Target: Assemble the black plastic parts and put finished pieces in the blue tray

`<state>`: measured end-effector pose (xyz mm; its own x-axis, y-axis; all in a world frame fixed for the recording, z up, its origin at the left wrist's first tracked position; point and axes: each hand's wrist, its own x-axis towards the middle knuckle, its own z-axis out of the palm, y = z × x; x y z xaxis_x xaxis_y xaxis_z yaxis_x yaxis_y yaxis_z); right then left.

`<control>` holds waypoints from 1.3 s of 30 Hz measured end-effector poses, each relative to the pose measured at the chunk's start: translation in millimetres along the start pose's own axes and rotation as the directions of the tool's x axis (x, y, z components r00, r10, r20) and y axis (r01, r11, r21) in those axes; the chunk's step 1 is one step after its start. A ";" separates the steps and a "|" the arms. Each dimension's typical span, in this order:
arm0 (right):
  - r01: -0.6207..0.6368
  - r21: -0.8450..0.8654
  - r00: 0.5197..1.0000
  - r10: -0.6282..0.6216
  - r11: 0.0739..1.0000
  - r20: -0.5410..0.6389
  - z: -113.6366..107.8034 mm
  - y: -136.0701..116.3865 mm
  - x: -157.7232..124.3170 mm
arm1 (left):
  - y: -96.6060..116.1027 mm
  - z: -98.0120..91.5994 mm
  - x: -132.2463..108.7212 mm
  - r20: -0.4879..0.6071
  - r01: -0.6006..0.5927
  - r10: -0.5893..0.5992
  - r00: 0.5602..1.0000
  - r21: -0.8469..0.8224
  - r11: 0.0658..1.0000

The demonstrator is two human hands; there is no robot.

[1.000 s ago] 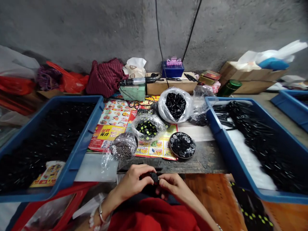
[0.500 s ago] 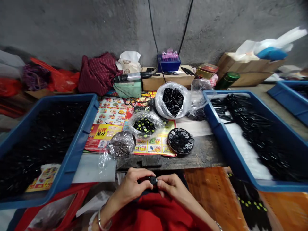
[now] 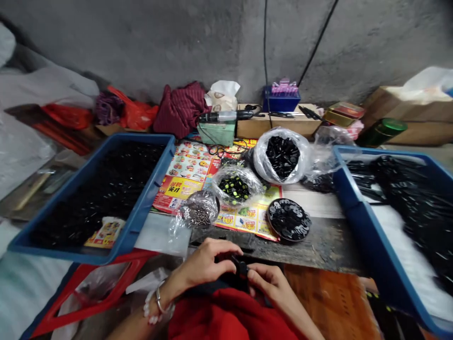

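Black plastic, small and stiff-looking, is what the hands share: a black plastic piece point(image 3: 241, 270) sits between the left hand point(image 3: 203, 263) and the right hand point(image 3: 269, 279), just past the near edge of the counter point(image 3: 318, 241) and above a red garment point(image 3: 226, 316). Curled narrowly around it, the left fingers point(image 3: 226, 249) and right fingers point(image 3: 256, 273) hold it from both sides, hiding most of its shape. It probably weighs little and will not bend, but its glossy surface and small size could let it slip, so a fingertip pinch on its opposite edges seems the surest hold.

Along the counter's far edge, a clear bag of black pieces point(image 3: 281, 156) stands near a smaller bag of green-dotted black pieces point(image 3: 234, 188) and a small bag of grey metal bits point(image 3: 196, 215). Printed flyers point(image 3: 187, 172) lie under these bags, and a round stack of black discs point(image 3: 288, 219) rests near the right end. A blue plastic tray point(image 3: 155, 165) sits at the counter's left end, and another point(image 3: 364, 222) at its right, both heaped with black parts. Behind them rises a rough concrete wall point(image 3: 141, 47).
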<state>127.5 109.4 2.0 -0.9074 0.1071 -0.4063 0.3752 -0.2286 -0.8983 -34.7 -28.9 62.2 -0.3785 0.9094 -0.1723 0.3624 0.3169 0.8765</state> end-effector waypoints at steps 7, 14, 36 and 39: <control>-0.005 -0.018 1.000 0.004 1.000 -0.025 3.3 6.2 -0.4 | -36.5 -57.9 -2.4 -0.446 0.147 0.077 0.892 0.446 0.883; 0.011 -0.069 1.000 -0.012 0.998 -0.014 7.1 1.5 -0.1 | -58.1 -50.4 7.8 -0.437 0.160 0.110 0.893 0.535 0.829; -0.033 0.130 0.993 0.048 0.991 -0.110 9.2 4.6 3.2 | -53.5 -59.6 4.4 -0.616 0.151 0.044 0.787 0.261 0.953; -0.029 0.164 0.992 0.048 0.986 -0.115 10.5 1.4 3.2 | -55.9 -59.2 4.5 -0.634 0.181 -0.029 0.772 0.177 0.967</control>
<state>123.1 99.3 1.2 -0.8605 0.2065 -0.4657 0.3654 -0.3869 -0.8466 -107.1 -58.5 39.1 -0.8432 0.5224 0.1268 0.4324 0.5189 0.7374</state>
